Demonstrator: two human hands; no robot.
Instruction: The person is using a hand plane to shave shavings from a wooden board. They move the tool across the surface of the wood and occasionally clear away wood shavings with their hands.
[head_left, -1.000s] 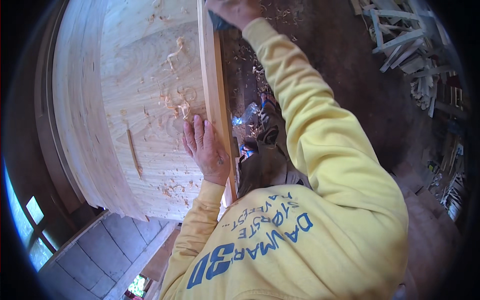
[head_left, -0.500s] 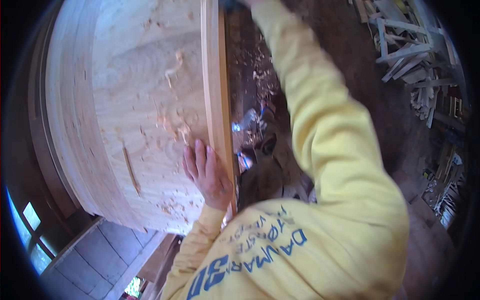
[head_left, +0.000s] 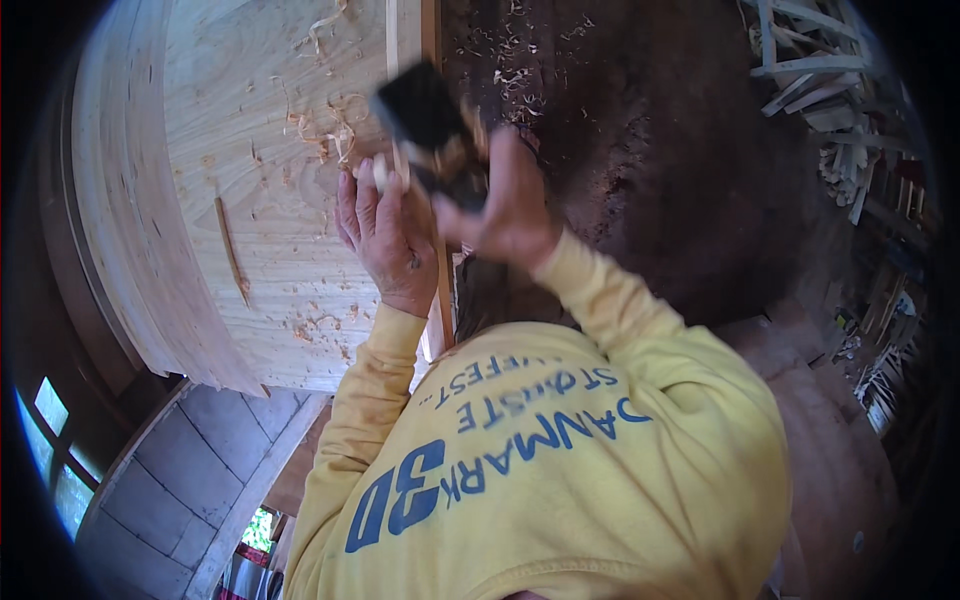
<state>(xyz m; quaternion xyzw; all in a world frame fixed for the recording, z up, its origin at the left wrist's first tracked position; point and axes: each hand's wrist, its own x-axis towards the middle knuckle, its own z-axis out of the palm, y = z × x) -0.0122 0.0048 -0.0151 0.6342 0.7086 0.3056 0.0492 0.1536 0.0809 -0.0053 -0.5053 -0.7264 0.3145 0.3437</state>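
Note:
My right hand (head_left: 510, 210) grips a dark hand plane (head_left: 418, 108), blurred by motion, over the wooden edge strip (head_left: 407, 25) along the right side of a pale plywood panel (head_left: 250, 200). My left hand (head_left: 390, 235) rests with its fingers stretched out on the panel beside that strip, just below and left of the plane. Pale curled shavings (head_left: 335, 140) lie by my left fingertips and across the panel. A thin wooden stick (head_left: 232, 250) lies farther left on the panel.
Scrap timber (head_left: 815, 70) is piled at the upper right. Shavings (head_left: 515, 75) are scattered on the dark floor (head_left: 650, 200). A grey tiled surface (head_left: 200, 460) is at the lower left, near a window (head_left: 55, 410). My yellow sweatshirt fills the bottom of the view.
My right hand has drawn back from the top edge of the view toward me, bringing the plane down beside my left hand. My left hand and the panel sit higher in the view.

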